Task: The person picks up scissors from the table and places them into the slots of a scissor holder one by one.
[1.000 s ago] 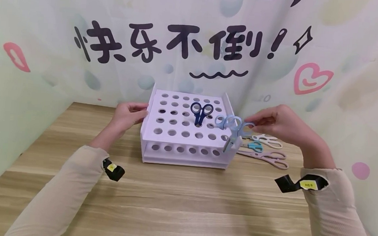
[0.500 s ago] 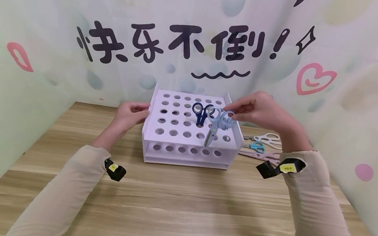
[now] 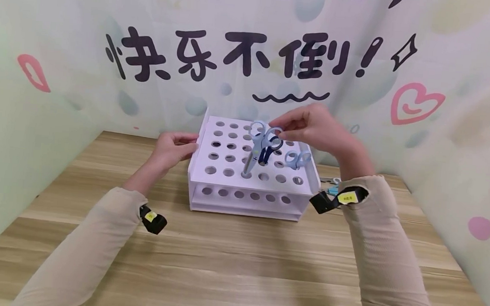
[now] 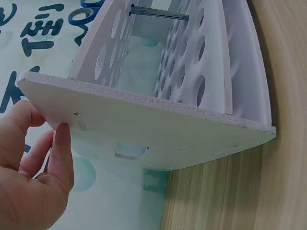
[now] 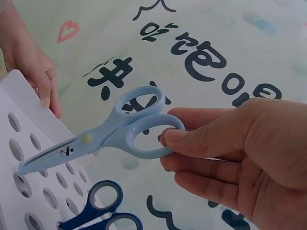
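A white rack (image 3: 221,182) with rows of round holes stands on the table. My left hand (image 3: 172,149) touches the outer face of its left side panel (image 4: 124,124) with its fingertips. My right hand (image 3: 308,126) pinches one handle loop of light blue scissors (image 5: 93,139), closed and blade down. Their tip is right at a front-row hole, third from the left. Dark blue scissors (image 5: 79,220) stand handles up in the rack, partly hidden behind the held pair. Another light blue pair of scissors (image 3: 297,161) stands in a hole near the right side.
On the table right of the rack lie teal scissors (image 3: 332,191), mostly hidden behind my right wrist and its strap. A printed cloth backdrop (image 3: 167,105) rises behind the table. The wooden table (image 3: 220,265) stretches out in front of the rack.
My right hand has moved left across the rack with the light blue scissors, from beyond its right side to the front row. My left hand stays at the left panel.
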The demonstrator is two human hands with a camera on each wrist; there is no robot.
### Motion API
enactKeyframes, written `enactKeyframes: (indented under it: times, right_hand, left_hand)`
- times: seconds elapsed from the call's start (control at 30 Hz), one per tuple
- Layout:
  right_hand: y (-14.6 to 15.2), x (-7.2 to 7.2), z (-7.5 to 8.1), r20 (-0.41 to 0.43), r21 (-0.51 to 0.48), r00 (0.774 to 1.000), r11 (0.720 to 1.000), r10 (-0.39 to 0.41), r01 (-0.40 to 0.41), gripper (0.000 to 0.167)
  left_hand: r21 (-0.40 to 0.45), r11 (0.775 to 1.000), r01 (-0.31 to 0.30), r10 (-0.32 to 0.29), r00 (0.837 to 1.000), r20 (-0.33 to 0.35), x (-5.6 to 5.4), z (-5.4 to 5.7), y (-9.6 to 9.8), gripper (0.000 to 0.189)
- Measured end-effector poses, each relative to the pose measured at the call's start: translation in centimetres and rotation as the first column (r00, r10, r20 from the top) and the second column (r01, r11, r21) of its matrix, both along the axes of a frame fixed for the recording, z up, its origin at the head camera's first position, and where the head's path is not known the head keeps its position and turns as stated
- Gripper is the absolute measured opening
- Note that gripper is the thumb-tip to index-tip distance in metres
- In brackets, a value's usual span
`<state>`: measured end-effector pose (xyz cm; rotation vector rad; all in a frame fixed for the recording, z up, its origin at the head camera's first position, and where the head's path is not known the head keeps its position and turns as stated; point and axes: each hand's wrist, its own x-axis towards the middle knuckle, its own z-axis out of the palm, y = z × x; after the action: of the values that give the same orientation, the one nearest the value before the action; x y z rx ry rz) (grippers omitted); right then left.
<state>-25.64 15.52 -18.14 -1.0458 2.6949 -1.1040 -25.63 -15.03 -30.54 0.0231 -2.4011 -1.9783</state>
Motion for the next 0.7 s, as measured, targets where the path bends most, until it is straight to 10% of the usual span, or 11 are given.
enactKeyframes:
  times: [0.7]
  right_hand:
    - [-4.5, -4.3, -0.8, 0.067, -0.028, 0.997, 0.999, -0.031, 0.033, 0.026]
  left_hand:
    - [0.028, 1.000, -0.010, 0.010, 1.000, -0.002, 0.1, 0.2, 0.1, 0.040]
